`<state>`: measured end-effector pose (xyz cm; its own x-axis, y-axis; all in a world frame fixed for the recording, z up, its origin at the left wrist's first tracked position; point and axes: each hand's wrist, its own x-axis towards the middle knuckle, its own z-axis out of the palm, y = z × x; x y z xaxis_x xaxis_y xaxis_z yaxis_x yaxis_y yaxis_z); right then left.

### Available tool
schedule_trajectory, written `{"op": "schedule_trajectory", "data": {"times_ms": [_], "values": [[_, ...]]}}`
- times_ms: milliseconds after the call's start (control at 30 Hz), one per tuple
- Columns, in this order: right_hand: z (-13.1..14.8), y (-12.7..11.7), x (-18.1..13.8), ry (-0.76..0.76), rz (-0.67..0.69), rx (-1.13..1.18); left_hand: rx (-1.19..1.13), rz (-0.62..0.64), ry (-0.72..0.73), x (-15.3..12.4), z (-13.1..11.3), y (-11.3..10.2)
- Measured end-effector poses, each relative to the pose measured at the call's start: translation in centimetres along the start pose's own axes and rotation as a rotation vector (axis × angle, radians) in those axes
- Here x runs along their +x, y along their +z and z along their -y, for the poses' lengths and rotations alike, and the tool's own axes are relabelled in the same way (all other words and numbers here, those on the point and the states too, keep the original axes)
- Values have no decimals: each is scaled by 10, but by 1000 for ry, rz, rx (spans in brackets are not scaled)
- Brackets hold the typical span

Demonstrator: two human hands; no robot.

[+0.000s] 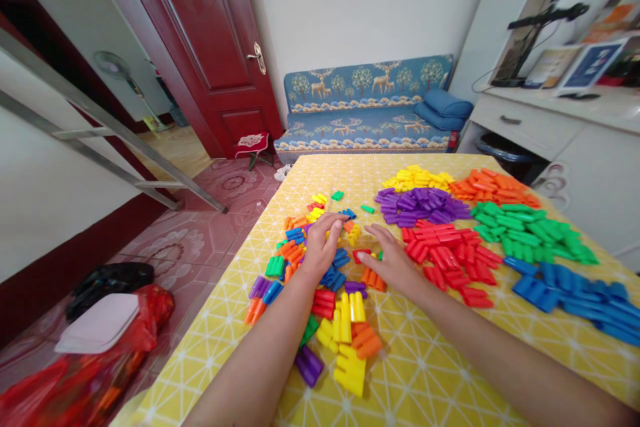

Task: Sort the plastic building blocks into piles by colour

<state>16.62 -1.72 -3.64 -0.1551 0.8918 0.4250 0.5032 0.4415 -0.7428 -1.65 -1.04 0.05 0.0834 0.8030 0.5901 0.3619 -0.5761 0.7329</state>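
My left hand [323, 241] reaches over a mixed heap of small tube-shaped plastic pieces, its fingers stretched forward and thumb apart. By its fingertips lies a blue piece [349, 213]; whether they touch it is hard to tell. My right hand [394, 259] hovers with fingers spread at the heap's right side, its thumb close to a red piece [361, 255]. Orange pieces [374, 279] and yellow pieces [354, 235] lie between and below the hands. Nearer to me are more yellow pieces [350, 367] and a purple piece [309, 365]. My left hand hides part of the heap.
Sorted piles lie on the right of the yellow tablecloth [220, 353]: yellow [417, 178], purple [420, 207], red [450, 250], orange [493, 187], green [533, 230] and blue [575, 297]. A blue sofa [370, 123] stands beyond. Bags [155, 310] lie on the floor at left.
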Motion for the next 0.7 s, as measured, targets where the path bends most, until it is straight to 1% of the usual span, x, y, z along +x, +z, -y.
{"op": "schedule_trajectory", "data": {"times_ms": [67,133,200,267,333,367,467,533,567,633,700], "values": [[4,15,-7,34,25,-44,-38,-27,0,-2,-1,-1],[7,23,-10,14,33,-86,-107,-63,-17,-4,-1,-1],[10,27,-12,-30,21,-125,-241,-126,-65,-3,-1,-1],[12,28,-13,-54,1,-133,-437,-212,-145,2,0,-3],[13,27,-13,-61,-17,-82,-617,-287,-247,9,1,-6],[12,26,-12,-58,-29,-41,-669,-306,-300,13,1,-9],[11,25,-10,-9,-64,62,-719,-311,-388,24,-4,-20],[11,24,-8,23,-81,96,-642,-268,-387,28,-9,-33],[11,24,-8,29,-87,107,-555,-247,-365,29,-12,-42],[12,24,-7,27,-95,122,-288,-234,-284,28,-15,-63],[13,23,-7,24,-100,131,58,-234,-174,24,-10,-86]]}}
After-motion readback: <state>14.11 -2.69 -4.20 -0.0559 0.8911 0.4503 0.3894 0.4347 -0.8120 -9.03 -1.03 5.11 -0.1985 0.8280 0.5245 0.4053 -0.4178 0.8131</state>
